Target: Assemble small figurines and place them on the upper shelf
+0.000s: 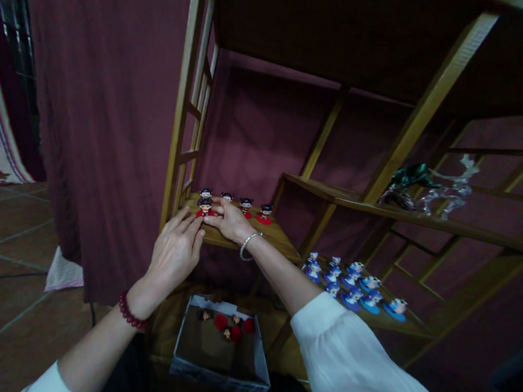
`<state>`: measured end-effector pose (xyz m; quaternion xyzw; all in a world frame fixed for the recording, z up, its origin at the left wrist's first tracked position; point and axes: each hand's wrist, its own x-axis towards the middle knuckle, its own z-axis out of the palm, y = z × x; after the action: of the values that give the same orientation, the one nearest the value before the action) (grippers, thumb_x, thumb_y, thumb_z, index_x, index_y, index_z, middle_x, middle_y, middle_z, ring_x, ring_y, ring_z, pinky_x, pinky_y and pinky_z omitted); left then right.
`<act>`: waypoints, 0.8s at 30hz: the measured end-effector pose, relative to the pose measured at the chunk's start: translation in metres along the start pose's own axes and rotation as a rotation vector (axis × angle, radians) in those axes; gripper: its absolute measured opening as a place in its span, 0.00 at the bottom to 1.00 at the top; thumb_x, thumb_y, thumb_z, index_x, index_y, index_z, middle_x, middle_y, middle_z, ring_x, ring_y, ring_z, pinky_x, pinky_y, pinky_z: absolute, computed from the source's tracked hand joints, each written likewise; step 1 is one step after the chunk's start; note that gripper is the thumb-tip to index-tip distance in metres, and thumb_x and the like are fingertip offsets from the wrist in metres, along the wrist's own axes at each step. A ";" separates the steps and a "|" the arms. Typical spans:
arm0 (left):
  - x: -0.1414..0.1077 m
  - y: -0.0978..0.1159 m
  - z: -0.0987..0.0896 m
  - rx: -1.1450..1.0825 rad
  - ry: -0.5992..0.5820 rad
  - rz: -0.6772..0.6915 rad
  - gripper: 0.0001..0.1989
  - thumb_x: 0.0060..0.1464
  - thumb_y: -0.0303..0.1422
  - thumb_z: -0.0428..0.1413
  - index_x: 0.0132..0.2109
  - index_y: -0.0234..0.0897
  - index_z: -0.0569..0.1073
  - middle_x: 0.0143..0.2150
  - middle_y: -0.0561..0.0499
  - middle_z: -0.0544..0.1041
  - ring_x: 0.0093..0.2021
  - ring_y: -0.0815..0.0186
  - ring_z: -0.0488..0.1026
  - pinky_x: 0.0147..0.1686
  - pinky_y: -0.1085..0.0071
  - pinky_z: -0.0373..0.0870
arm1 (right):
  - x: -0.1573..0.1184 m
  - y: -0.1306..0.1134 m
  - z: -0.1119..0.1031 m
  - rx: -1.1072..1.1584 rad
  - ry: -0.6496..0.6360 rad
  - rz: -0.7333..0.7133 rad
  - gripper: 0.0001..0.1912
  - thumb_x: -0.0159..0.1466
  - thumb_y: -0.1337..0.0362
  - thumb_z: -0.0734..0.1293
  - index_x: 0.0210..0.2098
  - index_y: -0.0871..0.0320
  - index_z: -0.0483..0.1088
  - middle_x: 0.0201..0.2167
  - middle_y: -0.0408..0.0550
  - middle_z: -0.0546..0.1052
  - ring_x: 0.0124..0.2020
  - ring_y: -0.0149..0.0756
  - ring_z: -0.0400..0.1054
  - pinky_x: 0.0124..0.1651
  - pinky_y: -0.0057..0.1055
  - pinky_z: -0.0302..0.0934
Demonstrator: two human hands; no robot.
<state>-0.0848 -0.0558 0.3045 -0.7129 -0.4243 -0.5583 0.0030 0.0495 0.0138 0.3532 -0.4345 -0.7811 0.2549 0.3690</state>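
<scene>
Pinching a little red-based figurine (205, 208) with the right hand's (234, 223) fingers, left hand's (174, 251) loosely open beside it. Near the wooden shelf's (280, 240) front edge, close to the lattice (194, 111), roomier front right. Open box (219, 382) below.

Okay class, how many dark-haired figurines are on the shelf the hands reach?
5: the front figurine between left hand and right hand; the back-left figurine behind it; a partly hidden figurine behind the right hand; two more figurines farther right. The hands may hide others.
</scene>
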 end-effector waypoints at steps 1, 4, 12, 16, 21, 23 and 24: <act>0.001 0.000 0.001 0.011 -0.003 0.001 0.16 0.54 0.33 0.49 0.48 0.35 0.72 0.50 0.41 0.74 0.60 0.53 0.58 0.59 0.56 0.50 | 0.003 0.001 0.001 -0.025 -0.003 -0.007 0.27 0.52 0.68 0.71 0.50 0.59 0.60 0.42 0.49 0.76 0.40 0.32 0.70 0.48 0.34 0.62; 0.004 -0.001 0.002 0.084 -0.024 0.003 0.17 0.55 0.34 0.47 0.48 0.32 0.72 0.50 0.38 0.73 0.60 0.52 0.58 0.58 0.55 0.51 | 0.008 0.002 0.003 -0.056 -0.010 0.007 0.28 0.52 0.69 0.71 0.51 0.60 0.59 0.45 0.52 0.75 0.43 0.33 0.70 0.49 0.35 0.61; 0.010 -0.001 0.006 0.079 -0.005 -0.033 0.17 0.54 0.34 0.49 0.48 0.33 0.71 0.51 0.40 0.73 0.59 0.51 0.59 0.58 0.55 0.51 | 0.014 -0.001 0.006 -0.159 -0.002 -0.017 0.24 0.54 0.70 0.69 0.49 0.59 0.60 0.42 0.51 0.76 0.42 0.34 0.70 0.48 0.35 0.62; 0.012 -0.001 0.008 0.101 -0.002 -0.032 0.17 0.54 0.35 0.49 0.48 0.32 0.72 0.52 0.38 0.72 0.59 0.50 0.60 0.58 0.55 0.51 | 0.017 0.002 0.007 -0.223 -0.009 -0.041 0.23 0.55 0.68 0.69 0.49 0.58 0.62 0.42 0.50 0.76 0.41 0.35 0.71 0.46 0.34 0.63; 0.013 0.000 0.010 0.174 -0.023 -0.038 0.20 0.55 0.35 0.47 0.49 0.26 0.71 0.52 0.34 0.71 0.59 0.49 0.60 0.58 0.55 0.51 | 0.019 0.003 0.007 -0.266 -0.003 -0.056 0.27 0.55 0.69 0.68 0.53 0.60 0.60 0.43 0.52 0.75 0.44 0.37 0.70 0.47 0.34 0.63; 0.013 0.000 0.011 0.187 -0.017 -0.031 0.20 0.55 0.35 0.47 0.49 0.27 0.71 0.52 0.35 0.71 0.59 0.50 0.60 0.58 0.55 0.51 | 0.018 0.002 0.007 -0.303 0.000 -0.072 0.26 0.55 0.67 0.68 0.53 0.58 0.60 0.43 0.51 0.75 0.45 0.38 0.70 0.47 0.35 0.63; 0.013 0.000 0.011 0.202 -0.020 -0.027 0.20 0.55 0.35 0.47 0.49 0.27 0.71 0.52 0.35 0.71 0.59 0.50 0.60 0.58 0.55 0.52 | 0.017 0.001 0.007 -0.332 0.007 -0.077 0.25 0.56 0.66 0.68 0.52 0.56 0.61 0.43 0.50 0.76 0.45 0.39 0.70 0.47 0.35 0.63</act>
<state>-0.0757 -0.0431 0.3110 -0.7088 -0.4880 -0.5055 0.0632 0.0387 0.0289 0.3544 -0.4599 -0.8273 0.1064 0.3044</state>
